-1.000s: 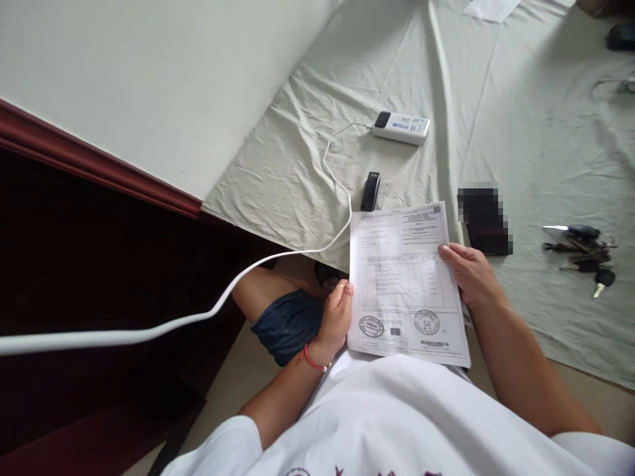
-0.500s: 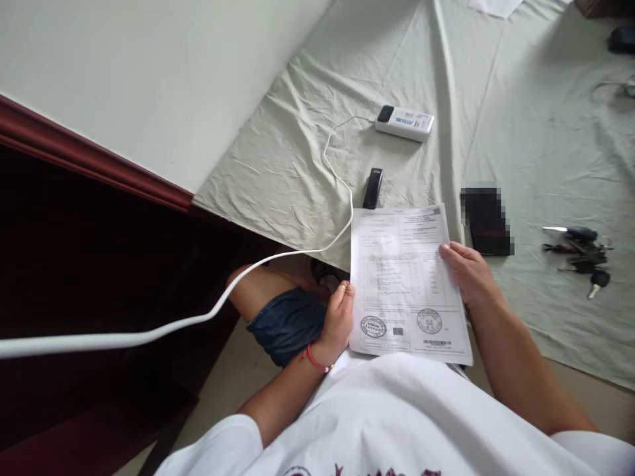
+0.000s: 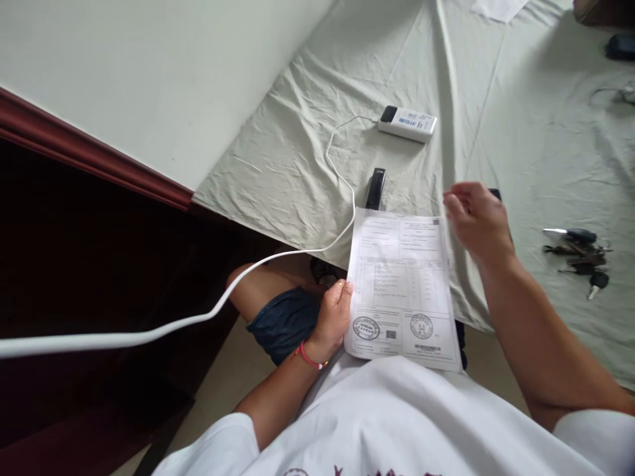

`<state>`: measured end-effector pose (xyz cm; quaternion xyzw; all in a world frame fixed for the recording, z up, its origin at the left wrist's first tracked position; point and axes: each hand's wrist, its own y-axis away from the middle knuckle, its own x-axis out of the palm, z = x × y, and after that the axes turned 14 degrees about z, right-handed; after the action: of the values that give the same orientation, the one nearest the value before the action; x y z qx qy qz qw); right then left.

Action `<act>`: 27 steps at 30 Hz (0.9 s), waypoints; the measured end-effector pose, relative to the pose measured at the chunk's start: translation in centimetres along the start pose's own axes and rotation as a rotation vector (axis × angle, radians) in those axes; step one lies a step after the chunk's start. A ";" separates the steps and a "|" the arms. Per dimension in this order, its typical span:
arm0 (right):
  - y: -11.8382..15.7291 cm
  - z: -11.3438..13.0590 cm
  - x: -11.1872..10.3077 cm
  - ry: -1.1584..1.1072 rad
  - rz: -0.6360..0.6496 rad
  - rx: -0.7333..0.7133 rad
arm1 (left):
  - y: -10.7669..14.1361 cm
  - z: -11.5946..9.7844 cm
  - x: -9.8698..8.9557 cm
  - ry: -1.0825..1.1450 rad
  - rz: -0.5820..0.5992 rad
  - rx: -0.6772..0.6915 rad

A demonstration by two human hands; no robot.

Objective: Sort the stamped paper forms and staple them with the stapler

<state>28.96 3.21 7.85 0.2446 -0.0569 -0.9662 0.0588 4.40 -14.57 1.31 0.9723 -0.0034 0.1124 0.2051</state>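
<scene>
My left hand grips the left edge of a printed sheet of paper, thumb on top. The sheet carries a table of text, two round ink stamps and a barcode, and its lower edge lies against my white shirt. My right hand is off the paper, above the table near the sheet's top right corner. Its fingers are loosely bent and a little blurred, with nothing visible in them. Under and behind this hand lies a black phone, mostly hidden. Just past the sheet's top edge lies a narrow black stapler-like object.
A white power bank with a white cable lies on the pale green tablecloth. A bunch of keys lies at the right. Another paper and a dark object are farther back.
My right hand has let go of the sheet's right edge and moved up and slightly right, over the phone. The sheet has shifted slightly left, still in my left hand.
</scene>
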 end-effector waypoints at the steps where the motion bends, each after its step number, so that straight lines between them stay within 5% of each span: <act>1: -1.4 1.1 0.5 0.154 -0.027 -0.105 | 0.1 -0.2 0.1 0.023 0.003 -0.008; 6: -7.8 4.9 5.7 0.372 0.188 -0.162 | 0.3 -1.1 0.6 0.090 -0.022 -0.052; 13: -12.4 4.7 12.3 0.552 0.383 -0.126 | 0.1 -2.9 0.7 0.143 -0.021 -0.113; 20: -13.8 4.9 13.8 0.560 0.386 -0.009 | -0.4 -3.0 0.6 0.095 0.002 -0.128; 27: -12.1 4.4 13.7 0.615 0.356 -0.161 | -0.2 -2.2 0.6 0.156 0.016 -0.162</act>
<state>13.86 13.56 3.65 0.5046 -0.0017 -0.8235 0.2594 4.53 -13.46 3.30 0.9407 -0.0042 0.1887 0.2820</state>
